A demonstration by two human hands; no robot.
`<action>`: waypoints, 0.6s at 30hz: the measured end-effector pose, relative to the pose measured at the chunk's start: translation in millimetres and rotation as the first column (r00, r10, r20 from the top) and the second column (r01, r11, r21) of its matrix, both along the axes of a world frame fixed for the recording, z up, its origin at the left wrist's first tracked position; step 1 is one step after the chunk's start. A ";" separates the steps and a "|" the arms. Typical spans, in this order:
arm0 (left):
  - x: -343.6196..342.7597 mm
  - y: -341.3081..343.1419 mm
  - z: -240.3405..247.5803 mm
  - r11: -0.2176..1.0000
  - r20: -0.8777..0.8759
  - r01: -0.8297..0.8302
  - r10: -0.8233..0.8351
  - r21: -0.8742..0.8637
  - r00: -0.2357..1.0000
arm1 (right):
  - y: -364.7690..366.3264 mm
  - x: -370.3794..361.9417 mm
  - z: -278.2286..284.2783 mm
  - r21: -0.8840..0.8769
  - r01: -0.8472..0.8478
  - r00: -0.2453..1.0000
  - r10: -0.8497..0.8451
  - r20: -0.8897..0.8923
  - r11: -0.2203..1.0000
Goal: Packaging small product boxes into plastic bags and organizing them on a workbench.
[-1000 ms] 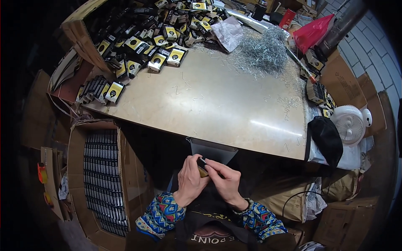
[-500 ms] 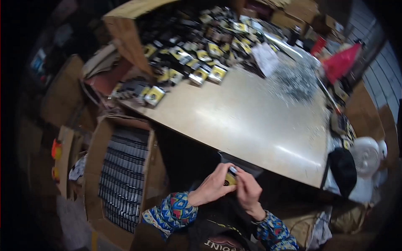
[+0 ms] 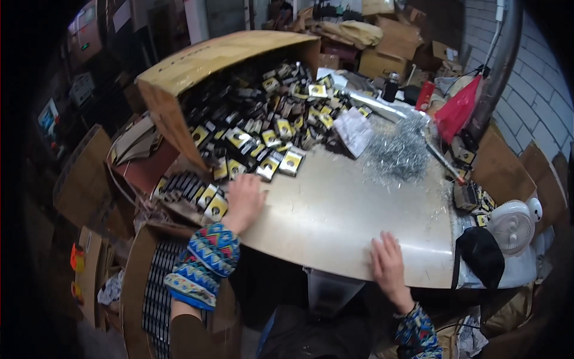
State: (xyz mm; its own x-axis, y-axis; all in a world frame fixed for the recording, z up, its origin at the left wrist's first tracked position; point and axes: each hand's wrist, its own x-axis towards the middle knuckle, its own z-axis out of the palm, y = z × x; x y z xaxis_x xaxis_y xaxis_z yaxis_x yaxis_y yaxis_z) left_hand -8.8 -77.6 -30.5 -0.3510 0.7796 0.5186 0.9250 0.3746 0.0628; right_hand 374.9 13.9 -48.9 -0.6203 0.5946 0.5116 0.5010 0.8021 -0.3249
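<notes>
My left hand [image 3: 242, 200] reaches out over the left part of a shiny metal table [image 3: 335, 221], fingers spread, resting beside small black-and-yellow packets [image 3: 212, 206] stacked at the table's left edge. My right hand [image 3: 388, 266] lies flat and open on the table's near edge, holding nothing. A heap of the same black-and-yellow packets [image 3: 269, 128] spills from a tipped cardboard box [image 3: 197, 66] at the back left. Both forearms wear patterned knit sleeves.
A pile of small silvery metal bits [image 3: 397, 152] lies at the back right, near a red bag [image 3: 457, 107]. A white fan [image 3: 511, 227] and black cap [image 3: 481, 254] sit at the right. A carton [image 3: 155, 293] filled with rows of packets stands lower left.
Both hands were together near my lap holding a small packet. Now they are apart: the left has reached up to the packets on the table, the right rests on the table edge.
</notes>
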 end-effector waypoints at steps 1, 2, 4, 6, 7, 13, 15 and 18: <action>4.9 21.1 -1.2 0.996 0.091 0.084 -0.081 -0.031 0.993 | 27.3 5.1 -7.0 -0.003 0.091 0.988 -0.090 0.126 0.996; 5.9 46.0 -9.4 0.999 0.108 0.046 -0.043 -0.023 0.993 | 60.3 6.8 -16.5 0.035 0.197 0.961 -0.200 0.192 0.980; 15.9 90.1 -19.4 0.999 0.129 0.004 0.003 -0.052 0.992 | 123.4 22.8 -28.8 0.098 0.325 0.910 -0.340 0.237 0.940; 21.9 119.4 -24.8 0.998 0.129 -0.025 0.032 -0.059 0.991 | 178.2 42.5 -38.1 0.098 0.575 0.779 -0.580 0.237 0.812; 25.4 132.4 -21.9 0.999 0.123 -0.005 0.011 -0.049 0.992 | 198.8 51.2 -39.9 0.102 0.592 0.769 -0.598 0.225 0.800; 29.8 143.3 -10.1 0.972 0.438 0.126 -0.027 -0.197 0.899 | 224.7 12.8 -25.4 -0.129 0.472 0.834 -0.394 0.386 0.872; 34.4 119.6 0.8 0.961 0.490 0.270 -0.208 -0.058 0.847 | 205.7 -10.7 -31.0 -0.128 0.396 0.860 -0.318 0.400 0.909; 34.9 89.7 -0.2 0.919 0.437 0.391 -0.372 0.048 0.819 | 167.5 -40.2 -31.3 -0.150 0.275 0.890 -0.192 0.413 0.950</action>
State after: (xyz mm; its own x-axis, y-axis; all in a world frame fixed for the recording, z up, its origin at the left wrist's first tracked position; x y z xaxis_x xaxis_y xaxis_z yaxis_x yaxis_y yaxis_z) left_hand 26.1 12.1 -30.6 -0.2000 0.9152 0.3500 0.8777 0.0086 0.4791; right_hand 334.6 181.4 -80.2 -0.5747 0.8104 0.1140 0.7844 0.5852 -0.2055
